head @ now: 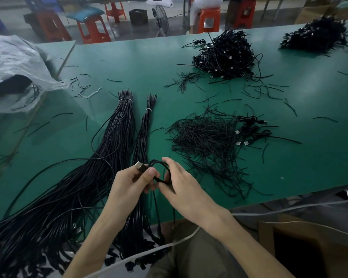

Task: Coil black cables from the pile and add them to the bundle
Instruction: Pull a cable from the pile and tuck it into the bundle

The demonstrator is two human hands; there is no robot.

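Over the near edge of the green counter point(129, 61), the left hand point(129, 182) pinches a black cable point(159, 162) just behind its plug point(141, 167). The right hand point(181, 185) curls around the small loop of that cable. The pile point(84, 187) of long cables lies just left of the hands. A plastic bag point(14, 57) at far left holds more black cables (a few show at its mouth). A cardboard box point(266, 233) at lower right is dark inside.

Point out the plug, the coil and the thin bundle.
plug point(140, 167): head view, on its black housing behind the metal tip.
coil point(158, 161): head view, on the loop's top arc.
thin bundle point(144, 127): head view, on the strands just below its tied end.
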